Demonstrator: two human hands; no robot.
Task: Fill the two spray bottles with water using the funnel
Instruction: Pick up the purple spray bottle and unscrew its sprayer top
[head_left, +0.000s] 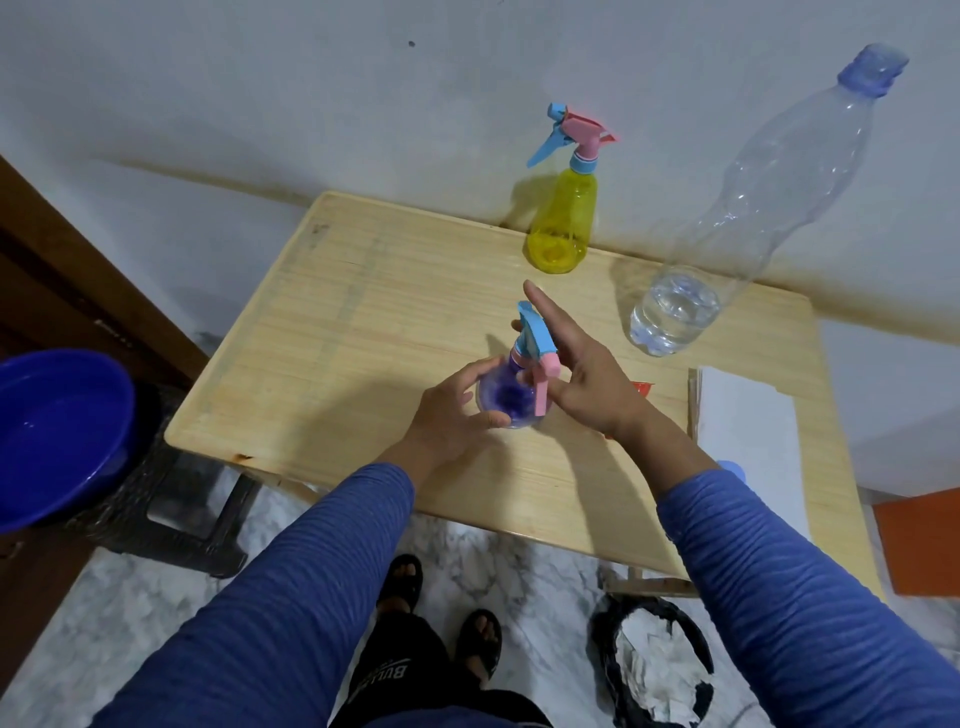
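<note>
Purple spray bottle (506, 400) stands mid-counter, pink-and-blue trigger head on. My left hand (447, 415) curls round its body. My right hand (576, 369) has straight fingers laid along the trigger head, thumb at the pink trigger. I judge the cap step is in hand; twisting comes next. Yellow spray bottle (561, 228) and water bottle (727, 218) stand further back on the counter (322, 338).

Left hand (451, 415) fingers curled in grip; right hand (582, 374) fingers extended, forearms angled inward.
</note>
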